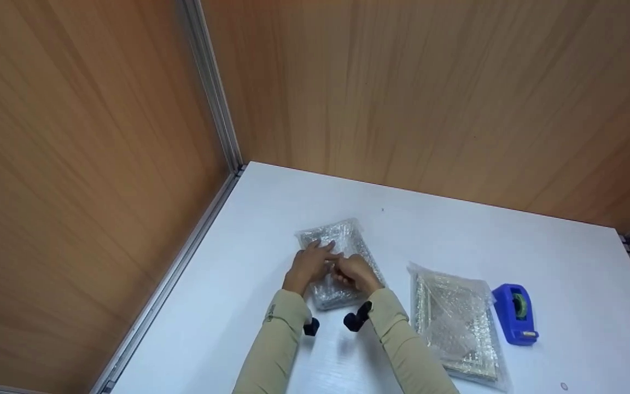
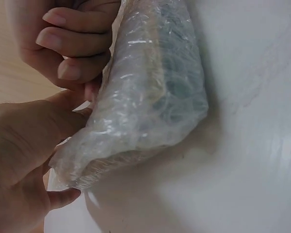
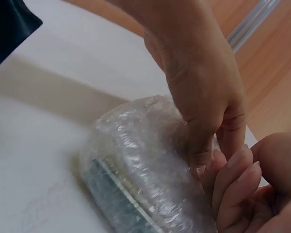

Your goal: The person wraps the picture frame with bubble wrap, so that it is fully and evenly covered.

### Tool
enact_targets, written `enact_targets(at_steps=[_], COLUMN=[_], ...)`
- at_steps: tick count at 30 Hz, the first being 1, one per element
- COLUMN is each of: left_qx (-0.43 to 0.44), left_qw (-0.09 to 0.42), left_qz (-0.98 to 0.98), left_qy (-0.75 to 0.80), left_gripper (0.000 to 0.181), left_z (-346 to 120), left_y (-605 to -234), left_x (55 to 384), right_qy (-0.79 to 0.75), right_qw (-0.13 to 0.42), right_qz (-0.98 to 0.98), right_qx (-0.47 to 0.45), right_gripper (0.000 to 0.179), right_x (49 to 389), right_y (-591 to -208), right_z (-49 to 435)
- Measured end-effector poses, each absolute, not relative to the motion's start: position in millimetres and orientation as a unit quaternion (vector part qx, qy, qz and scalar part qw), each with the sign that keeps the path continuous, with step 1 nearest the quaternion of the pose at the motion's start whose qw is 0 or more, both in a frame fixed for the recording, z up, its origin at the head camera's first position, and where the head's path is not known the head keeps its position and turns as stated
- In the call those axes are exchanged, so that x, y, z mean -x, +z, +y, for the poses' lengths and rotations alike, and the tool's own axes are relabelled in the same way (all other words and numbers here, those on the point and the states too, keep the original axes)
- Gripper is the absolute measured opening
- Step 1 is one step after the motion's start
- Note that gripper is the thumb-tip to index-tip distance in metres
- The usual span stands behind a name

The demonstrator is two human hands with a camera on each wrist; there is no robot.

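Note:
A flat rectangular package in clear bubble wrap [image 1: 348, 235] lies at a slant on the white table, under both hands. My left hand [image 1: 308, 267] rests on its upper left part with fingers spread, and the thumb presses near the middle. Close against that thumb, my right hand [image 1: 357, 271] has its fingers curled and seems to pinch the bubble wrap [image 3: 140, 141]; its thumb and fingertips are partly hidden. Through the wrap in the left wrist view, a pale frame edge [image 2: 157, 63] and a greenish surface show.
To the right lies a second bubble-wrapped frame [image 1: 457, 323], silvery gold. Beside it stands a blue tape dispenser [image 1: 514, 314] with a green roll. Wooden panels [image 1: 402, 98] enclose the table's back and left. A small ring [image 1: 564, 386] lies near the front right.

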State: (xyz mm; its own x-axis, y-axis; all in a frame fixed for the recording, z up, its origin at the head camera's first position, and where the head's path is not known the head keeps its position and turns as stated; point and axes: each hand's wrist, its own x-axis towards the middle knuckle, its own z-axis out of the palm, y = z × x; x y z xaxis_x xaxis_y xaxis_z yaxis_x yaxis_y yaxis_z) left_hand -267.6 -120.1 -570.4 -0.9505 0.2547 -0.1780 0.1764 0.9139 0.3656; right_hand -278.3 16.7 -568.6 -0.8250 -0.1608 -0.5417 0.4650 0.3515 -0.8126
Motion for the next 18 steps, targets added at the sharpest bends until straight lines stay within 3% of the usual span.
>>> enact_targets(at_steps=[7,18], left_qx=[-0.11,-0.122], left_qw=[0.107,0.097], left_qz=[0.972,0.974], left_qy=[0.179,0.163], left_gripper=[0.043,0.047], left_z=[-120.5,-124.1], left_y=[-572.0,-576.8], left_x=[267.3,265.1], right_qy=[-0.549,-0.467], right_qw=[0.294,0.31], right_qz=[0.776,0.825], right_qx=[-0.098,-0.075], right_gripper=[0.024,0.036], right_x=[279.4,282.4], right_y=[-569.1,-559.7], right_z=[20.3,15.9])
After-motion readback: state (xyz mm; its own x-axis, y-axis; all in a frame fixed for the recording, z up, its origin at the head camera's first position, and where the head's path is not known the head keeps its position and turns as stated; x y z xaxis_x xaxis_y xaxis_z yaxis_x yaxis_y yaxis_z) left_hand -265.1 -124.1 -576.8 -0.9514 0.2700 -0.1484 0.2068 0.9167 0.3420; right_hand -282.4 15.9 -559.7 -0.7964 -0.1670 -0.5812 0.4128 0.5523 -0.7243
